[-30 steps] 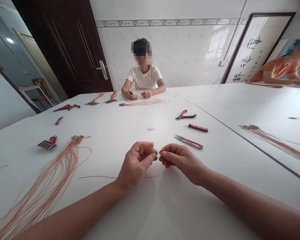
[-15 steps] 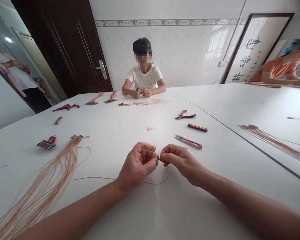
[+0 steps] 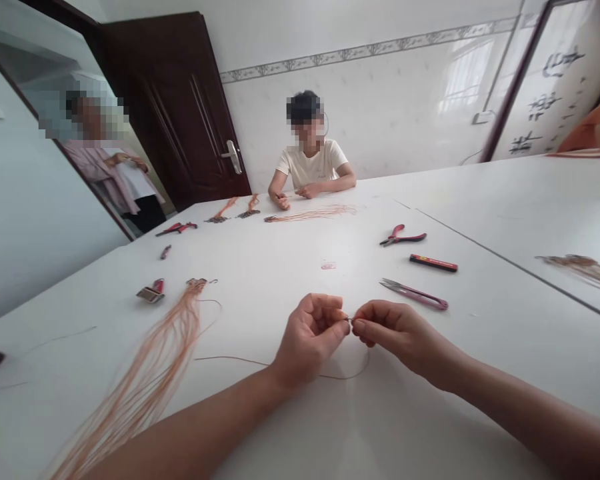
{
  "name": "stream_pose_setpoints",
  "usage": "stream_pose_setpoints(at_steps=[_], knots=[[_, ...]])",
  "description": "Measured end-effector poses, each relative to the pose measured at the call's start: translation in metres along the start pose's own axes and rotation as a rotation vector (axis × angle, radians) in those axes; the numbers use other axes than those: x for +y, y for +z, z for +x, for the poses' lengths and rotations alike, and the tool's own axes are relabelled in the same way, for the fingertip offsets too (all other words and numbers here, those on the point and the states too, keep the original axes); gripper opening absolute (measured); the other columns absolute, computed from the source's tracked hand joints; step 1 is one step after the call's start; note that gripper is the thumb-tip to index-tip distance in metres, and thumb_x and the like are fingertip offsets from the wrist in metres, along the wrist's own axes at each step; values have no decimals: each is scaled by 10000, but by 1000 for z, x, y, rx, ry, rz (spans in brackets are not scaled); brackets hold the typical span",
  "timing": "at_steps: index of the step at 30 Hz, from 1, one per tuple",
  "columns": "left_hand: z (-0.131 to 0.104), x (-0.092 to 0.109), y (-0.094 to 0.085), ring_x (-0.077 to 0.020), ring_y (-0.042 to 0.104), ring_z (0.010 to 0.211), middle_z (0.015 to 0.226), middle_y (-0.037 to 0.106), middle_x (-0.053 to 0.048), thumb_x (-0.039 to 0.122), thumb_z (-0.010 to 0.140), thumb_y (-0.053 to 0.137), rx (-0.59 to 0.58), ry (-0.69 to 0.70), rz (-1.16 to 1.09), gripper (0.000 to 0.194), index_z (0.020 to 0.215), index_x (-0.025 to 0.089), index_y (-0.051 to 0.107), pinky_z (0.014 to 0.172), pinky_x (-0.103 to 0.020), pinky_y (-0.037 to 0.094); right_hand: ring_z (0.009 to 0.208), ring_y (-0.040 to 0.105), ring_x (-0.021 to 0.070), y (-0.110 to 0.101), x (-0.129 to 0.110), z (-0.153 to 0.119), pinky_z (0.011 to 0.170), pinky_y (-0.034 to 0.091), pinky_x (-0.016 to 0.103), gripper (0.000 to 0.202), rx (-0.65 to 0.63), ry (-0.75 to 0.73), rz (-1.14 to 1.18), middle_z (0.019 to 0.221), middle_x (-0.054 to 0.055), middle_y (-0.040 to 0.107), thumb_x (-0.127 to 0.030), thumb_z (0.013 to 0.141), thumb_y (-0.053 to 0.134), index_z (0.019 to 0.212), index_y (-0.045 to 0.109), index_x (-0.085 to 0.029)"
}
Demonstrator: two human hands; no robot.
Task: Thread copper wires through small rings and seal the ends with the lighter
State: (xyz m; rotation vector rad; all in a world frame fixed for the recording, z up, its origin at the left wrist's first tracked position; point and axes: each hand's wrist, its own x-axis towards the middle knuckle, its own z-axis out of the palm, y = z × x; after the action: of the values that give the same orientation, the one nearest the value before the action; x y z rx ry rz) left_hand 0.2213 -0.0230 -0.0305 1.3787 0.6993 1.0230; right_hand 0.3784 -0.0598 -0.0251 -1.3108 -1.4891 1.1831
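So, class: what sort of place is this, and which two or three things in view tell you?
Probably a small handcraft workroom. A bundle of orange cords and pliers lie on a big white table, another person works cords opposite, and both hands pinch one cord.

One head-worn view looks forward and down, close over the white table (image 3: 290, 427), tilted.

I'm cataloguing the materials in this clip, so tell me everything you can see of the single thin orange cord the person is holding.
The single thin orange cord is one slender, flexible strand, tan-orange like the loose bundle to its left. One end is pinched between the fingertips of the left hand and right hand, raised just above the white table. From there it droops in a loop under the hands, then trails leftward flat on the tabletop. Whether something small sits on its pinched tip cannot be told.
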Motion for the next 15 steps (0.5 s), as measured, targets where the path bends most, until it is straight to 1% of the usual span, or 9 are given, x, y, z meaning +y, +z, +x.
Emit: stream_pose_setpoints(at_steps=[2, 4, 6, 7, 9, 11, 13, 14, 15], knots=[[-1, 1, 1, -91, 527, 653, 705, 539, 21, 154, 663, 616, 12, 14, -21, 224, 844, 195, 491, 644, -252, 427, 662, 493, 131, 2, -1, -2, 622, 412, 270, 217, -28, 25, 86, 692, 26, 562, -386, 753, 502, 744, 572, -181], [-1, 2, 1, -86, 509, 614, 690, 531, 18, 164, 660, 618, 44, 10, -29, 217, 831, 191, 487, 593, -239, 413, 679, 515, 138, 5, -1, -4, 642, 428, 272, 234, -63, 75, 186, 705, 27, 582, -392, 751, 511, 861, 566, -192], [0, 4, -2, -83, 494, 596, 683, 530, 13, 176, 666, 612, 98, 4, -31, 216, 843, 185, 489, 555, -223, 389, 685, 529, 142, 7, 1, -6, 653, 437, 271, 282, -81, 110, 228, 707, 23, 588, -392, 753, 517, 958, 534, -199], [2, 5, -4, -80, 488, 589, 680, 530, 12, 181, 670, 607, 135, 1, -32, 219, 854, 182, 488, 544, -217, 378, 690, 533, 143, 9, 1, -8, 662, 440, 270, 292, -86, 107, 220, 706, 23, 590, -396, 757, 516, 969, 522, -196], [7, 5, -11, -71, 478, 574, 685, 533, 10, 183, 674, 597, 224, -15, -41, 228, 872, 176, 483, 534, -208, 363, 697, 539, 142, 12, 3, -13, 676, 444, 264, 282, -111, 58, 176, 710, 27, 594, -416, 773, 494, 942, 510, -191], [14, 4, -19, -59, 466, 557, 699, 536, 10, 186, 665, 599, 317, -49, -63, 240, 874, 175, 480, 529, -200, 353, 678, 544, 137, 16, 5, -18, 652, 453, 249, 257, -160, -7, 111, 709, 27, 602, -426, 789, 465, 901, 512, -199], [20, 1, -27, -49, 461, 552, 724, 543, 7, 197, 650, 612, 392, -88, -84, 267, 882, 178, 482, 531, -194, 350, 646, 551, 132, 23, 7, -24, 613, 458, 230, 212, -211, -74, 1, 692, 19, 613, -410, 780, 477, 840, 538, -216], [23, 0, -31, -46, 461, 552, 736, 547, 5, 206, 643, 620, 417, -102, -90, 282, 889, 180, 484, 531, -192, 349, 617, 553, 130, 27, 8, -27, 583, 456, 220, 192, -233, -124, -71, 665, 13, 614, -403, 767, 494, 792, 556, -223], [25, -2, -34, -44, 461, 552, 744, 550, 4, 213, 636, 627, 436, -112, -92, 296, 894, 183, 486, 530, -190, 348, 576, 551, 125, 31, 9, -30, 541, 451, 210, 182, -263, -205, -142, 621, 6, 608, -400, 753, 508, 735, 573, -230]])
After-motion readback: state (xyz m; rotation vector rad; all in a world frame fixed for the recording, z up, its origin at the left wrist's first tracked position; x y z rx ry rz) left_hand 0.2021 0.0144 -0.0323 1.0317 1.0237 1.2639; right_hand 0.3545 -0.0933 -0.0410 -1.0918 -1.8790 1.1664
